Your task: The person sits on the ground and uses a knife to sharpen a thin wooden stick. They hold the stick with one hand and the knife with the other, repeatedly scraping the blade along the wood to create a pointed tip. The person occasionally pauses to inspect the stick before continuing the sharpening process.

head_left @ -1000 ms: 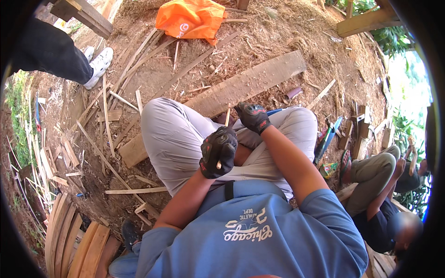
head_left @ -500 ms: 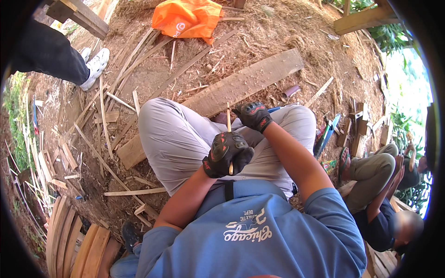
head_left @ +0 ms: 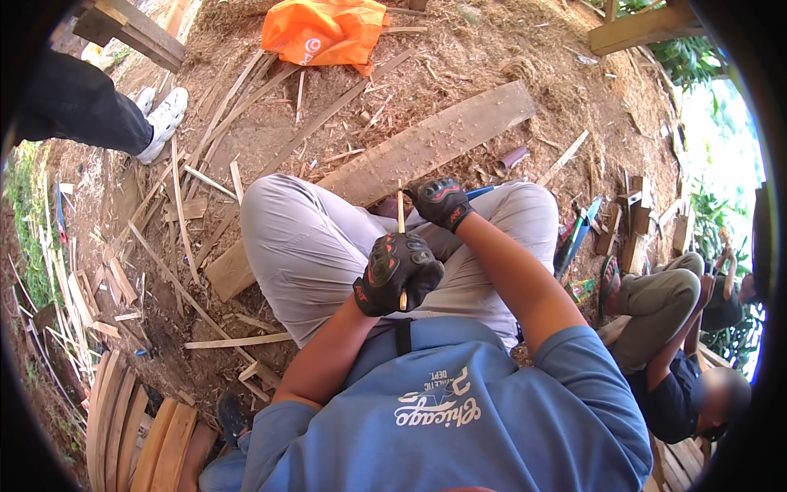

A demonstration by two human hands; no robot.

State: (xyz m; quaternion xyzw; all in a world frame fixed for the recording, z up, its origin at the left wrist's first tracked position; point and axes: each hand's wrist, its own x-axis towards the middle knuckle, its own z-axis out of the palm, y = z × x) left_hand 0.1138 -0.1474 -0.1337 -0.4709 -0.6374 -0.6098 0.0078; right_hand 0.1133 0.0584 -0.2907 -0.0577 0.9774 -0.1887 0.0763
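My left hand (head_left: 396, 273), in a black glove with red marks, is closed around a thin, pale wooden stick (head_left: 401, 211) above my lap. The stick points away from me, its far part bare and its near tip showing below the fist. Close beside the stick's far end is my right hand (head_left: 440, 202), gloved alike, with its fingers curled. Whatever those fingers hold, if anything, is hidden from this view. A blue object (head_left: 481, 192) shows just right of that hand, against my right leg; its kind and whether the hand touches it I cannot make out.
A wide plank (head_left: 438, 138) lies on the shaving-covered ground beyond my legs, with an orange bag (head_left: 324, 33) farther off. Wood strips (head_left: 182, 213) are scattered at left, near curved boards (head_left: 160, 447). One person's leg (head_left: 82, 107) stands far left; another person (head_left: 668, 320) sits at right.
Both hands and the stick stay nearly in place, with only a slight shift left. The view has moved a little; my right hand remains by the stick's far end.
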